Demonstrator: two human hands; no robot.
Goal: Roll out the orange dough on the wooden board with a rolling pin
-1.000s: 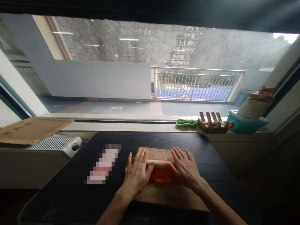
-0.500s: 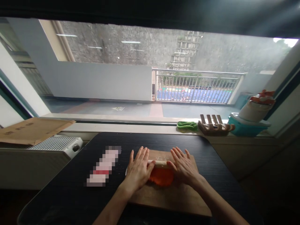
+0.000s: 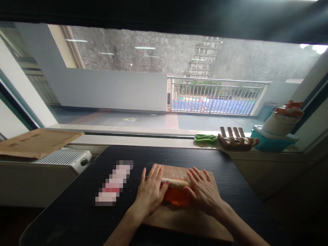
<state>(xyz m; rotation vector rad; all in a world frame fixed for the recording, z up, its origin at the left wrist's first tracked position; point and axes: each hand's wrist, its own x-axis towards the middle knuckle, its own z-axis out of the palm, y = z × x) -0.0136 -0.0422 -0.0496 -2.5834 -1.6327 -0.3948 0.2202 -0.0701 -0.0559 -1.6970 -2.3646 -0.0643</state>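
On the wooden board (image 3: pixel 187 223), the rolling pin (image 3: pixel 175 182) crosses the far part of the orange sheet (image 3: pixel 176 198). The left hand (image 3: pixel 151 188) and right hand (image 3: pixel 205 191) lie over the pin's ends, fingers extended and partly spread. Even pressure from both should keep thickness uniform.

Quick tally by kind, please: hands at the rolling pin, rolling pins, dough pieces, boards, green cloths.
Hands: 2 (left hand, right hand)
Rolling pin: 1
Orange dough: 1
Board: 1
Green cloth: 1
Total: 6
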